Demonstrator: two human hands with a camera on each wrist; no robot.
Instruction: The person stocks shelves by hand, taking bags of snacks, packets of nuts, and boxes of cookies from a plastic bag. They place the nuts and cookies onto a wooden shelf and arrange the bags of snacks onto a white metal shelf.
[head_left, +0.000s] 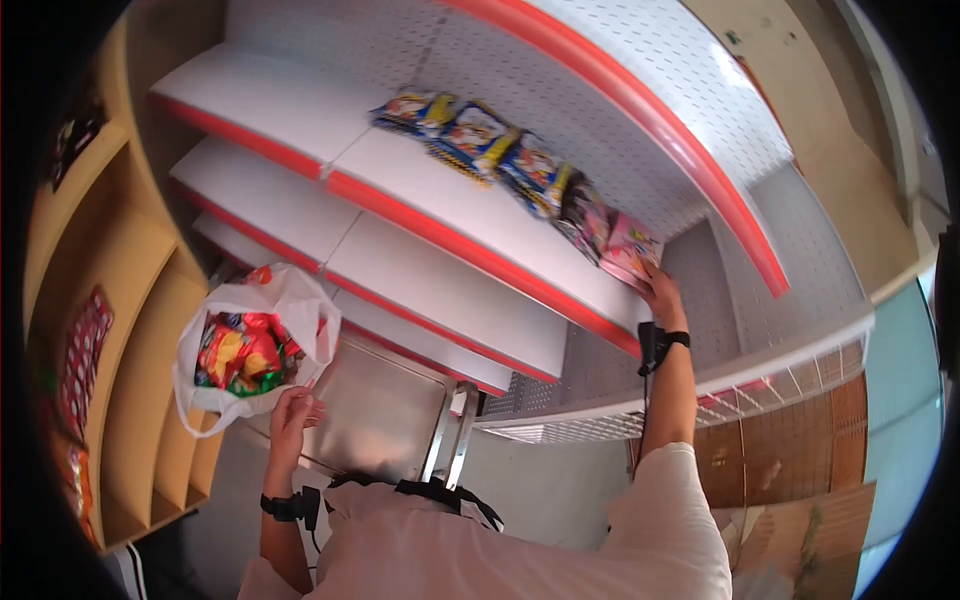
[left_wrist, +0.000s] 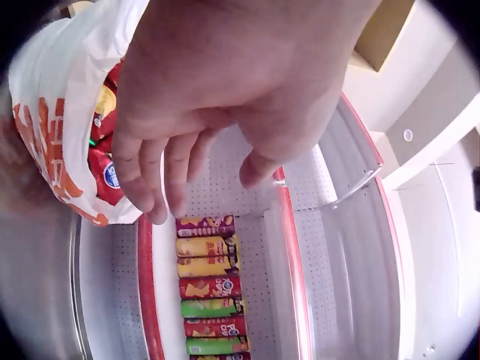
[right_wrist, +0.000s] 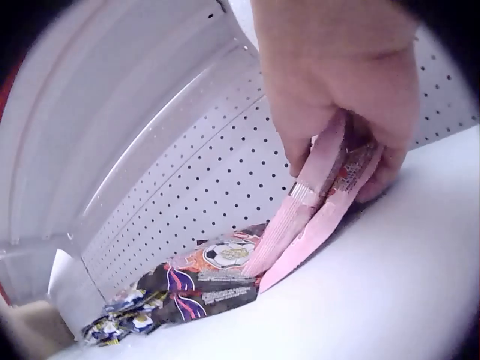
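Observation:
My right hand (head_left: 663, 298) reaches to the right end of a white shelf (head_left: 440, 200) and grips pink snack bags (head_left: 630, 247). In the right wrist view, two pink bags (right_wrist: 289, 229) lie between its thumb and fingers, their lower ends against the shelf. A dark snack bag with a soccer ball print (right_wrist: 217, 281) leans beside them. Farther left stand blue and yellow snack bags (head_left: 478, 135). My left hand (head_left: 293, 430) hangs with relaxed fingers beside a white plastic bag (head_left: 325, 345); the left wrist view shows nothing in its fingers (left_wrist: 177, 169). Red, yellow and green packets (head_left: 245, 355) fill the plastic bag.
Red-edged shelves (head_left: 440, 290) continue below, and another red-edged shelf (head_left: 640, 90) overhangs the bags. A metal surface (head_left: 375, 405) lies before me. A wooden rack (head_left: 130, 330) stands left, a wire rail (head_left: 790, 375) right. Colourful packs (left_wrist: 210, 285) line a shelf in the left wrist view.

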